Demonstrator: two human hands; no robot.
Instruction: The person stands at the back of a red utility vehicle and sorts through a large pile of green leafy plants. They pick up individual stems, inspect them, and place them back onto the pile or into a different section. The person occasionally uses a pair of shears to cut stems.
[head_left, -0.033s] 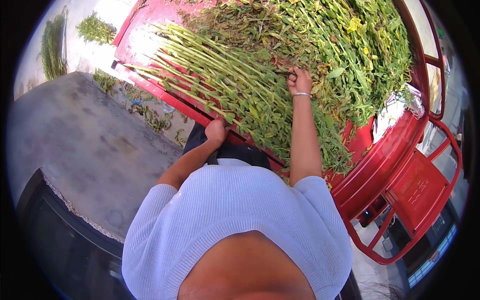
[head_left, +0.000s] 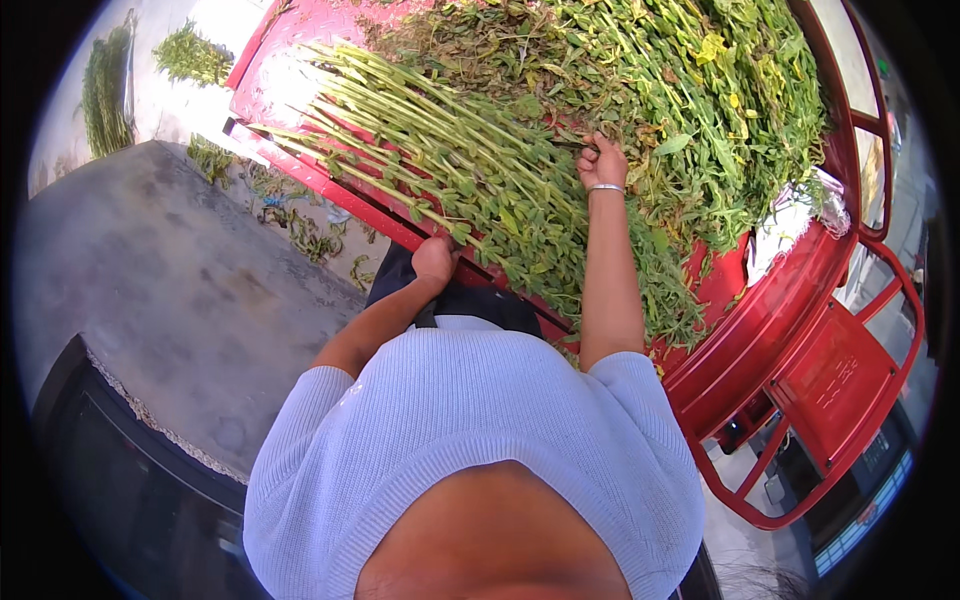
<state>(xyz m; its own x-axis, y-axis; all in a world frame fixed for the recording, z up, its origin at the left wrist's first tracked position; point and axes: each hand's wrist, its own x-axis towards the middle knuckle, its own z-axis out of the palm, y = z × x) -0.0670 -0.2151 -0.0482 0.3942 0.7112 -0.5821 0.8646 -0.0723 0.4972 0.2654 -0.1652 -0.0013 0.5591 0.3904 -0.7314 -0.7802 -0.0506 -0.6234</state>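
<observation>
Long green cut stalks with leaves and small pods [head_left: 490, 180] lie side by side on the red truck bed [head_left: 390, 228], their bare pale ends to the far left. My right hand [head_left: 603, 165], with a silver bangle at the wrist, reaches over their leafy tops. Its fingers are curled together beside a thin dark stem or leaf; what they pinch is too small to make out. At the bed's near edge my left hand [head_left: 434, 262] is closed against the stalks' near side. Its fingertips are hidden, so what it grips cannot be told.
Loose withered leaves [head_left: 490, 45] cover the bed's far middle. A thick heap of leafy stalks [head_left: 710, 110] fills the right, with a white sack [head_left: 783, 230] beside it. A red metal frame [head_left: 838, 370] stands at the right. More bundles [head_left: 108, 95] stand far left.
My right hand has shifted very slightly to the right. My left hand and the stalks look the same.
</observation>
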